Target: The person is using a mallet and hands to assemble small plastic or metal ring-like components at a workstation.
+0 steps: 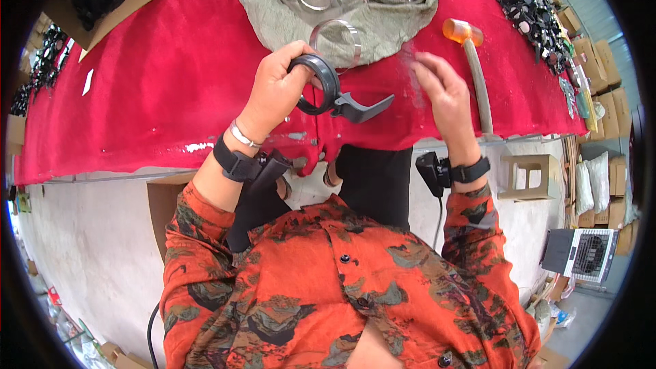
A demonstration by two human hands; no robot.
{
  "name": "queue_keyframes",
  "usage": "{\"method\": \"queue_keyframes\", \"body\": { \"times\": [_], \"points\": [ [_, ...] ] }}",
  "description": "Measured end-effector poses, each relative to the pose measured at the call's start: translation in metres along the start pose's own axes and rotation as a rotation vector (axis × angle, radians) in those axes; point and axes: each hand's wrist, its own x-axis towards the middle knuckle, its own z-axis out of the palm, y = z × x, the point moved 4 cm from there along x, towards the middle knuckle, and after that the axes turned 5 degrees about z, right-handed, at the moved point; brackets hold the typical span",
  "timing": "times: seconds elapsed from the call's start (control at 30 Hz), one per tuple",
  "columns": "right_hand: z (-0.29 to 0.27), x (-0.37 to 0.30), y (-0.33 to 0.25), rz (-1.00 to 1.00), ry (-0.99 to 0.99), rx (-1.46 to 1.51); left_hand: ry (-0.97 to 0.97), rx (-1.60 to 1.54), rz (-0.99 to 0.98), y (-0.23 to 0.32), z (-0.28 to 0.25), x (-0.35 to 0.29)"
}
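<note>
My left hand (281, 82) grips a black ring (326, 76) by its left side, thumb and fingers wrapped over the band. From the ring's lower right juts a curved black lever (365, 108). Just behind it, a thin shiny metal ring (357, 46) looks upright and slightly blurred against the bag's edge; whether it touches my left hand I cannot tell. To the right, over the red cloth, my right hand (447, 92) is raised with its fingers apart, holding nothing I can make out. A faint smear shows beside its fingertips.
A green-grey woven bag (273, 17) full of metal rings lies at the far middle of the red cloth (171, 75). A mallet (473, 61) with an amber head lies right of my right hand. Piles of black parts (533, 20) sit far right; a cardboard box (137, 0) stands far left.
</note>
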Motion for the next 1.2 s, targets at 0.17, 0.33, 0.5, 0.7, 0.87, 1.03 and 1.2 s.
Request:
{"method": "queue_keyframes", "body": {
  "times": [0.17,0.33,0.5,0.7,0.87,1.03,1.2],
  "points": [
    [0.056,-0.009,-0.051,0.21,-0.417,0.631,-0.112,-0.004,-0.125,-0.002,0.014,-0.02],
    [0.086,-0.024,-0.029,0.309,-0.453,0.773,-0.182,0.029,-0.257,-0.01,0.003,-0.029],
    [0.082,-0.036,-0.032,0.132,-0.321,0.661,-0.071,0.073,-0.388,0.003,-0.025,-0.034],
    [0.114,-0.071,-0.039,-0.079,-0.398,0.311,-0.02,-0.005,-0.557,-0.01,-0.04,-0.039],
    [0.109,-0.067,-0.041,0.175,-0.457,0.722,0.393,-0.856,-0.422,-0.008,-0.032,-0.057],
    [0.113,-0.065,-0.052,0.122,-0.334,0.859,0.405,-1.163,-0.396,-0.012,0.007,-0.097],
    [0.111,-0.069,-0.053,0.086,-0.286,0.805,0.514,-1.148,-0.35,0.001,0.006,-0.099]
  ]
}}
